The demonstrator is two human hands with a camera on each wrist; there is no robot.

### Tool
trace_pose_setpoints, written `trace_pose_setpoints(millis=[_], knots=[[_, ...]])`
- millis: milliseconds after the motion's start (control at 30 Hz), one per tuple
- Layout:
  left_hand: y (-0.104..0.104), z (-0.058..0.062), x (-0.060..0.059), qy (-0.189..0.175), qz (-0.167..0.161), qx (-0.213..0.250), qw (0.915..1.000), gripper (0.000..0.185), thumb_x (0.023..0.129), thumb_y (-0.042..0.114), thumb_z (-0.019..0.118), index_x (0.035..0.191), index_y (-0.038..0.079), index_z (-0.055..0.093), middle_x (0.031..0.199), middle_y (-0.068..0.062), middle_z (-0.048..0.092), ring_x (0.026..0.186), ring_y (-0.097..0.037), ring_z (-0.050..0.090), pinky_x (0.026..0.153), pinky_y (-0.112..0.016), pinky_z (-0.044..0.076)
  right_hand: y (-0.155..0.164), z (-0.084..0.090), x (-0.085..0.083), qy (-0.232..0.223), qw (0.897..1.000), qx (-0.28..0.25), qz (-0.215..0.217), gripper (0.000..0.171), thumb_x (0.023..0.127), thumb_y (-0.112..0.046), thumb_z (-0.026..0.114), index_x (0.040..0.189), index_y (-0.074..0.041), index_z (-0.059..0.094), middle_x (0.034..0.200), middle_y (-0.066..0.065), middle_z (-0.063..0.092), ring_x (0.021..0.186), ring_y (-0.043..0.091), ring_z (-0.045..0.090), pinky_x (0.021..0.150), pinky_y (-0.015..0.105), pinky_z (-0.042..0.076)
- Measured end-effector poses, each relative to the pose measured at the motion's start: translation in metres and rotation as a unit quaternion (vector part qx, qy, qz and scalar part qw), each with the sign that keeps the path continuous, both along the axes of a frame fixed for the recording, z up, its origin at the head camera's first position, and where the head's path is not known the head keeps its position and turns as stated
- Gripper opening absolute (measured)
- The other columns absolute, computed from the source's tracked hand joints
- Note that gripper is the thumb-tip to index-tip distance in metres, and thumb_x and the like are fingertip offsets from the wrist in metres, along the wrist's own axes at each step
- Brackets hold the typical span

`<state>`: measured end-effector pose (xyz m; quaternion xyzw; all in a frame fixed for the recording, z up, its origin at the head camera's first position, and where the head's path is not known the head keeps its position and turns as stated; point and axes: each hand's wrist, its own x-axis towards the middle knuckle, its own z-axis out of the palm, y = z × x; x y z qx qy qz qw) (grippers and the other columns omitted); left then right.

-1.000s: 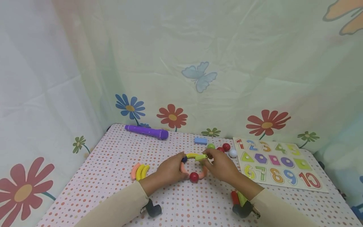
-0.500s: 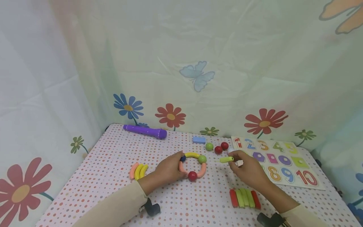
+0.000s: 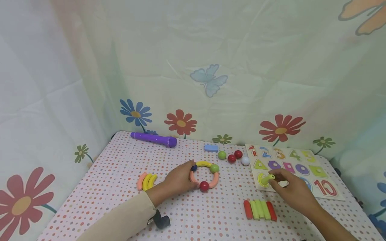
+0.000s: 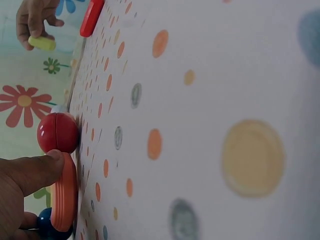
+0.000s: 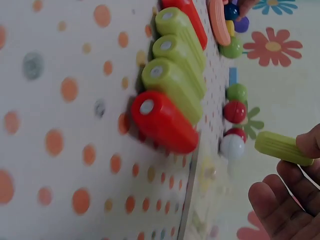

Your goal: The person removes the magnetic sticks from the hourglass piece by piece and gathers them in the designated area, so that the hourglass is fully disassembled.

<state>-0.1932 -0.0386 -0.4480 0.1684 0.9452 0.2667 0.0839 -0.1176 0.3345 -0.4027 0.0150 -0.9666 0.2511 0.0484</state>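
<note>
Mid-table in the head view lies a ring of curved sticks [image 3: 203,164] and balls: yellow and salmon sticks, a green ball [image 3: 214,168], a red ball [image 3: 204,186] and a dark blue ball. My left hand [image 3: 178,179] grips its left side, thumb on a salmon stick [image 4: 64,197] and fingers by the blue ball [image 4: 54,225]. My right hand [image 3: 294,189] pinches a short lime-green stick [image 5: 275,145] between thumb and fingers, raised over the lower left of the number puzzle board [image 3: 283,164]. Several red and green straight sticks [image 3: 260,210] lie in a row nearer me.
Spare curved sticks [image 3: 148,181] lie left of my left hand. Behind the ring are a blue block [image 3: 211,148], loose balls [image 3: 232,158] in green, red and white, and a purple toy microphone [image 3: 153,139]. A floral curtain [image 3: 144,67] hangs behind the table.
My right hand has moved away from the ring, rightward over the puzzle board, carrying the green stick. My left hand stays on the ring. The row of straight sticks has come into full view.
</note>
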Motion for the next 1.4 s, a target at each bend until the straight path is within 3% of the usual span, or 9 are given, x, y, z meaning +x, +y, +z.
trace_pose_setpoints(millis=[133,433,700,1067,1400], knots=[[-0.001,0.000,0.000,0.003,-0.001,-0.002,1.0000,0.093,0.082,0.038,0.088,0.156,0.010,0.041,0.151,-0.009,0.052,0.138,-0.027,0.050,0.107,-0.046,0.046,0.014,-0.003,0.006,0.001,1.000,0.003,0.006,0.038,0.100,-0.026,0.070,0.129,-0.002,0.063,0.105,0.009,0.072,0.098,0.033,0.068,0.072,0.039,0.055],[0.000,-0.001,-0.001,0.003,-0.002,-0.003,1.0000,0.092,0.081,0.039,0.088,0.156,0.010,0.042,0.151,-0.009,0.052,0.138,-0.028,0.050,0.106,-0.047,0.047,0.034,-0.010,0.011,-0.053,0.998,-0.004,-0.017,0.039,0.098,-0.024,0.072,0.121,0.004,0.058,0.100,0.007,0.069,0.095,0.032,0.067,0.065,0.034,0.053],[0.000,-0.002,0.000,0.009,-0.004,-0.007,0.9999,0.092,0.081,0.039,0.088,0.155,0.010,0.042,0.151,-0.010,0.053,0.137,-0.028,0.051,0.105,-0.047,0.047,0.043,-0.017,0.015,-0.091,0.996,0.001,-0.007,0.030,0.098,-0.028,0.071,0.113,-0.003,0.063,0.091,-0.003,0.066,0.085,0.017,0.063,0.061,0.029,0.048],[0.000,-0.002,-0.001,0.007,-0.006,-0.009,0.9999,0.090,0.082,0.040,0.087,0.155,0.011,0.043,0.152,-0.009,0.051,0.137,-0.027,0.050,0.106,-0.048,0.047,0.038,-0.027,0.015,-0.195,0.980,-0.039,0.018,0.022,0.096,-0.023,0.073,0.111,-0.009,0.066,0.087,-0.004,0.067,0.079,0.017,0.059,0.065,0.031,0.047],[0.000,-0.002,-0.001,0.002,-0.003,-0.007,1.0000,0.091,0.082,0.040,0.087,0.156,0.011,0.043,0.153,-0.008,0.050,0.138,-0.027,0.049,0.106,-0.047,0.046,0.035,-0.035,0.015,-0.213,0.977,-0.024,0.014,0.025,0.094,-0.031,0.075,0.110,-0.013,0.070,0.087,-0.005,0.068,0.079,0.016,0.060,0.064,0.033,0.049]])
